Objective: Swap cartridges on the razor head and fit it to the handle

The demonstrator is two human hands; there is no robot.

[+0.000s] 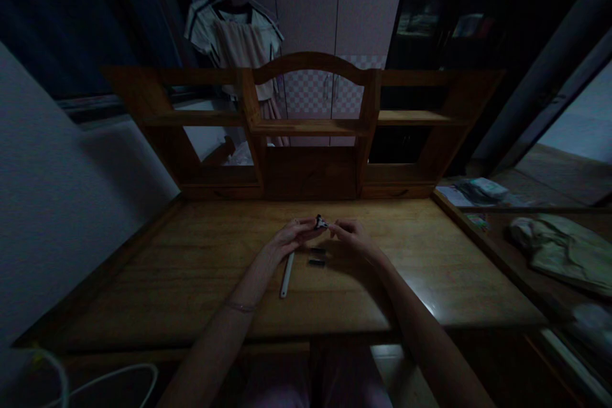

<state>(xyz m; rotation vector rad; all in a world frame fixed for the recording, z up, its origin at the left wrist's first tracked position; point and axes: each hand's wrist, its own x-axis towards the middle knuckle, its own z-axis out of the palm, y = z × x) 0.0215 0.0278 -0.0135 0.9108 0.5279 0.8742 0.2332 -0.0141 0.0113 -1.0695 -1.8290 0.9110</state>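
Above the middle of the desk, my left hand [292,234] holds a small black and silver piece [321,222] at its fingertips; its exact kind is too small and dark to make out. The fingers of my right hand [352,235] pinch the right end of the same piece. Just below the hands, two short dark strips [316,262] lie on the desk, one above the other. A slim white stick [287,275] with a small hole at its near end rests under my left wrist, its far end partly hidden by the hand.
The wooden desk [205,255] has a shelf unit [310,127] along its back edge. To the left stands a pale wall [57,191]. A crumpled light cloth bag [568,255] lies on a lower surface at the right. A white cable [119,371] loops at the lower left.
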